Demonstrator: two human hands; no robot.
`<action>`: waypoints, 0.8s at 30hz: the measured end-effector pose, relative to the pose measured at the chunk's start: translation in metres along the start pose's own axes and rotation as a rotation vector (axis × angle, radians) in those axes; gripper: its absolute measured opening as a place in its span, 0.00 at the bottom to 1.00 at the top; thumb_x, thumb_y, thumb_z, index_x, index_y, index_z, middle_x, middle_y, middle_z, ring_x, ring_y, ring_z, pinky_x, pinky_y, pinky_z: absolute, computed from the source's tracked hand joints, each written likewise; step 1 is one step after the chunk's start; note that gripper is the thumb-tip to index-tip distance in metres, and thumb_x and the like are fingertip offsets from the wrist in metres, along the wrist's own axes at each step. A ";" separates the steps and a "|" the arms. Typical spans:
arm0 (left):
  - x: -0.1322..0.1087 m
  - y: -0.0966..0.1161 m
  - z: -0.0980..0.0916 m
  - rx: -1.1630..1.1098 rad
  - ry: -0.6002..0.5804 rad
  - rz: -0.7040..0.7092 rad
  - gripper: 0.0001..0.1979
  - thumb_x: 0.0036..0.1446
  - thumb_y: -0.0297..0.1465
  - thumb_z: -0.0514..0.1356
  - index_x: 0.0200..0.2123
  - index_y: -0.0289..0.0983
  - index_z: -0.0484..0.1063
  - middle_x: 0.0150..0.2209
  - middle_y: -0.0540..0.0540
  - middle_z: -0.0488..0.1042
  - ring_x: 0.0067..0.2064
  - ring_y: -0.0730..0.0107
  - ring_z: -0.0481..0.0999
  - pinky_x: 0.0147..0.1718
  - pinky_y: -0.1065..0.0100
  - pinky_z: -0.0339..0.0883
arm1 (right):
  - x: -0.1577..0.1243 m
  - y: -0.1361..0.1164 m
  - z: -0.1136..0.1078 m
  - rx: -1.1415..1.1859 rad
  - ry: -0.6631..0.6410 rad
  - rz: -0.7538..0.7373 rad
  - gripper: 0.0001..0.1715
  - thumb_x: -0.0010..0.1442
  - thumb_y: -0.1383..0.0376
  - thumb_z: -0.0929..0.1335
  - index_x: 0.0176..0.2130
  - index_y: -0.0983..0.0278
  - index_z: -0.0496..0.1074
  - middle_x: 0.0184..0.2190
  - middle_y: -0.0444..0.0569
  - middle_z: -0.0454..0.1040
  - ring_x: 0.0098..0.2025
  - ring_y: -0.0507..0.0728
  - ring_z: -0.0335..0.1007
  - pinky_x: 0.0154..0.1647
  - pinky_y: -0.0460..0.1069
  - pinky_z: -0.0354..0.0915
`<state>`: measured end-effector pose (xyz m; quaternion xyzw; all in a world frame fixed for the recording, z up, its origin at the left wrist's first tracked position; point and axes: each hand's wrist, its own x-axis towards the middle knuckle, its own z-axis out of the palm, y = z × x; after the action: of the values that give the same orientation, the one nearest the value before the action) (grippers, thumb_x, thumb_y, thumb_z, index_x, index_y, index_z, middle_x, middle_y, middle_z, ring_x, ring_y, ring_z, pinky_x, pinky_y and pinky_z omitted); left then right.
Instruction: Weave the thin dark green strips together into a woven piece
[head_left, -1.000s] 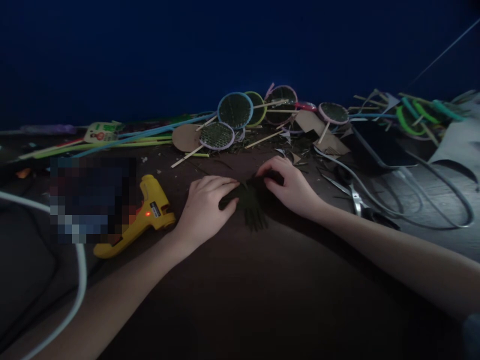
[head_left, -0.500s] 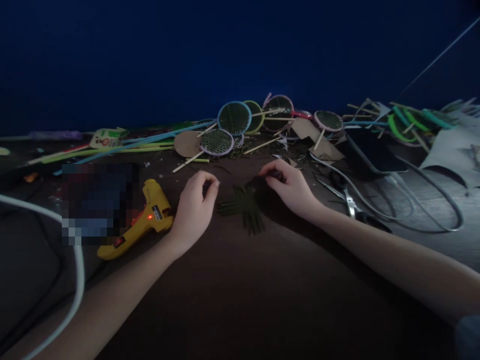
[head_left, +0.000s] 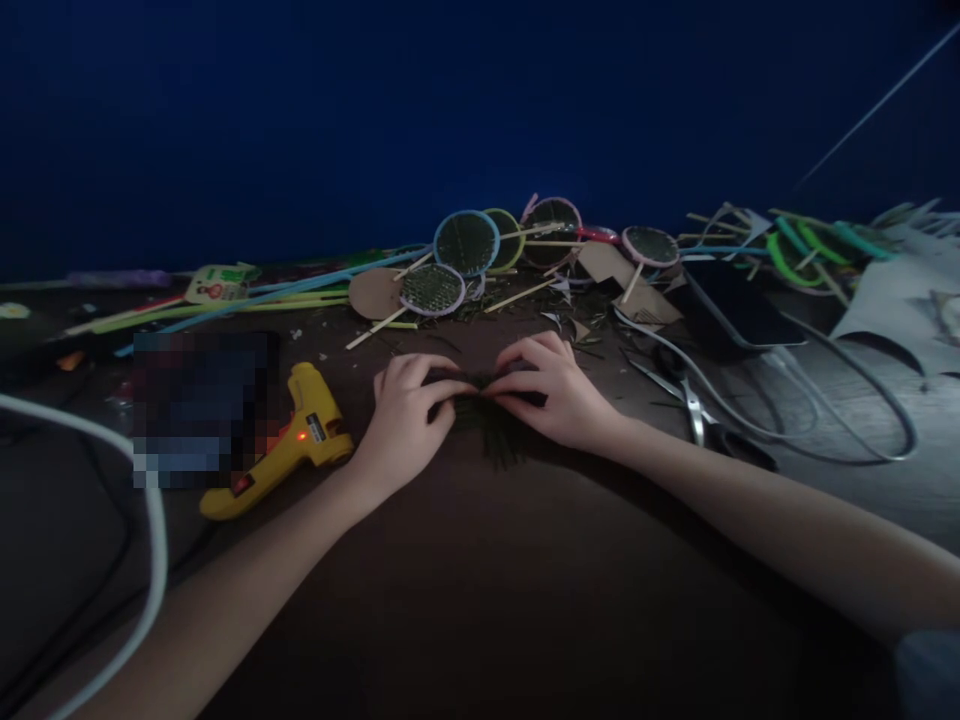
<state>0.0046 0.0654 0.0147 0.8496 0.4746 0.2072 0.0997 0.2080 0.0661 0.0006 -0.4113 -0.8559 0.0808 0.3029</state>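
Both hands meet over a small bundle of dark green strips lying on the desk straight in front of the person. The left hand has its fingers curled down onto the left end of the bundle, thumb and fingertips pinching it; the right hand presses and pinches the right end in the same way, so the fingertips of the two hands nearly touch above the strips. The loose ends of the strips fan out toward the person, below the hands. Judging from this, the piece in hand is at an early stage: the strips are only laid across one another and held, with no round frame and no stick on them yet. At the far edge of the desk lies a heap of finished round woven fans with coloured rims and wooden handles, which suggests that several are already made. A yellow glue gun with a small red light on rests just left of the left hand, untouched, and scissors lie to the right, near a grey cable and a dark tablet.
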 end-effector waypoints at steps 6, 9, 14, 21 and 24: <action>0.001 0.001 0.001 -0.011 -0.014 -0.011 0.15 0.57 0.23 0.51 0.40 0.43 0.75 0.46 0.46 0.71 0.52 0.58 0.63 0.50 0.54 0.56 | 0.001 0.000 0.002 -0.033 -0.064 -0.038 0.11 0.58 0.67 0.65 0.35 0.58 0.78 0.40 0.50 0.73 0.45 0.59 0.60 0.42 0.56 0.54; 0.002 0.000 0.002 -0.011 -0.022 -0.023 0.16 0.57 0.23 0.51 0.41 0.43 0.75 0.46 0.46 0.71 0.52 0.58 0.63 0.51 0.54 0.55 | 0.001 0.000 0.002 -0.013 -0.074 -0.021 0.11 0.58 0.67 0.65 0.34 0.58 0.78 0.40 0.50 0.73 0.45 0.59 0.60 0.43 0.56 0.55; 0.002 -0.001 0.005 0.047 -0.033 -0.090 0.19 0.57 0.24 0.51 0.51 0.40 0.70 0.50 0.43 0.69 0.53 0.54 0.62 0.49 0.52 0.57 | 0.001 0.000 0.002 0.000 -0.073 -0.027 0.10 0.57 0.68 0.66 0.34 0.59 0.78 0.40 0.50 0.73 0.45 0.59 0.60 0.43 0.56 0.55; 0.002 0.001 0.001 0.000 0.039 -0.061 0.18 0.57 0.24 0.50 0.48 0.42 0.71 0.50 0.44 0.70 0.52 0.57 0.63 0.51 0.52 0.57 | 0.001 0.001 0.002 0.011 -0.072 -0.018 0.10 0.57 0.67 0.66 0.34 0.59 0.78 0.40 0.50 0.73 0.45 0.59 0.60 0.43 0.56 0.55; 0.001 0.001 0.000 0.029 0.017 -0.006 0.17 0.58 0.23 0.50 0.43 0.45 0.75 0.51 0.47 0.70 0.53 0.56 0.62 0.51 0.51 0.56 | 0.001 0.001 0.002 0.015 -0.072 -0.016 0.10 0.57 0.68 0.66 0.34 0.59 0.78 0.40 0.50 0.73 0.45 0.59 0.60 0.43 0.55 0.55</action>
<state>0.0056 0.0655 0.0146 0.8476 0.4810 0.2075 0.0841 0.2063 0.0678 -0.0010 -0.3989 -0.8689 0.0998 0.2756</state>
